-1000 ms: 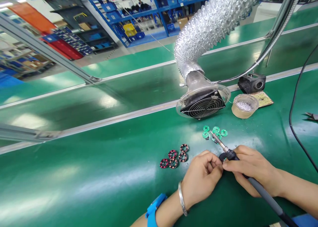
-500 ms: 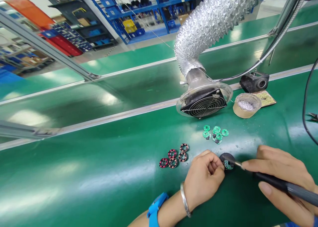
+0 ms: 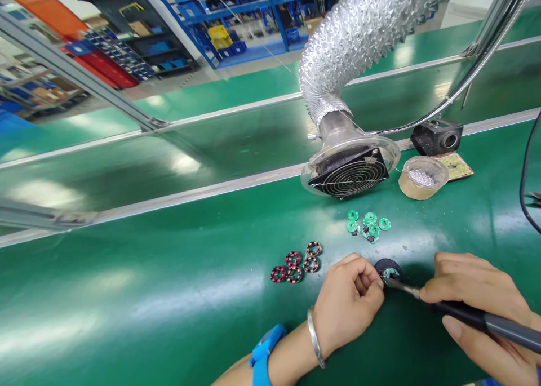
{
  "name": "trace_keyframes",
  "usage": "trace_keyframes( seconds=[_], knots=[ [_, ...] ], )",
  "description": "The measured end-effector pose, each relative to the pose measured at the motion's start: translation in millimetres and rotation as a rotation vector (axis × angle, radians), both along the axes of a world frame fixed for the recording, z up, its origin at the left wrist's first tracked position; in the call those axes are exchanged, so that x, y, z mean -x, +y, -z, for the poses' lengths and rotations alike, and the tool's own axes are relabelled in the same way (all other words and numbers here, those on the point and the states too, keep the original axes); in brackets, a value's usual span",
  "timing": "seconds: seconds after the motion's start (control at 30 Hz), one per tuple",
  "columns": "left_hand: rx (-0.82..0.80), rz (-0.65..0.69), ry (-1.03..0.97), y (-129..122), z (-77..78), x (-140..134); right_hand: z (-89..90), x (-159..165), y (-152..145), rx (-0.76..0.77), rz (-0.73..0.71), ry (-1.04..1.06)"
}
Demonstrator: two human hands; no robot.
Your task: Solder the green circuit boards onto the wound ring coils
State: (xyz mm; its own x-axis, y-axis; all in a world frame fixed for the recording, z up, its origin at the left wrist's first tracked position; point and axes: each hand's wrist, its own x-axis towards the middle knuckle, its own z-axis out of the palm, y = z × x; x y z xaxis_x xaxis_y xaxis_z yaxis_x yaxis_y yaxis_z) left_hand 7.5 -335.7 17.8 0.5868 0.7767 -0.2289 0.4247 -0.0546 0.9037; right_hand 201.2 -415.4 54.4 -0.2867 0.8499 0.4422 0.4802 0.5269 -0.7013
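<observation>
Gripping the iron [image 3: 467,314] pen-like, likely for precision, the right hand [image 3: 486,290] angles it to the board [image 3: 391,273] beside the left hand [image 3: 347,307], whose grasp is unclear.

The soldering iron [image 3: 465,314] slants, tip at a black, green-centred disc [image 3: 389,271].

1. Five wound rings [image 3: 295,281] over on the left, count 'em!
2. Farther right, green ring boards [image 3: 349,226]: at least five, the overlapping pile hiding any exact total.
3. Two hands in play, one left [image 3: 349,298], one right [image 3: 482,293].
4. One soldering iron [image 3: 477,316], one round black piece [image 3: 385,263].
5. Far side: one fan [image 3: 349,174], one tub [image 3: 416,191].
</observation>
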Motion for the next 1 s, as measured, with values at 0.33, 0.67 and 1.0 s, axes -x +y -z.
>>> trace_keyframes(
  seconds=[0.33, 0.67, 1.0],
  knots=[
    [-0.012, -0.007, -0.012, -1, 2.5, 0, -1.8, -2, 0, 0.05, -0.022, -0.032],
    [-0.008, -0.011, -0.007, -1, 4.0, 0, 1.9, -5, -4, -0.041, 0.172, -0.06],
    [0.002, -0.009, -0.04, -1, 4.9, 0, 27.5, 12, 14, -0.034, 0.141, -0.213]
  ],
)
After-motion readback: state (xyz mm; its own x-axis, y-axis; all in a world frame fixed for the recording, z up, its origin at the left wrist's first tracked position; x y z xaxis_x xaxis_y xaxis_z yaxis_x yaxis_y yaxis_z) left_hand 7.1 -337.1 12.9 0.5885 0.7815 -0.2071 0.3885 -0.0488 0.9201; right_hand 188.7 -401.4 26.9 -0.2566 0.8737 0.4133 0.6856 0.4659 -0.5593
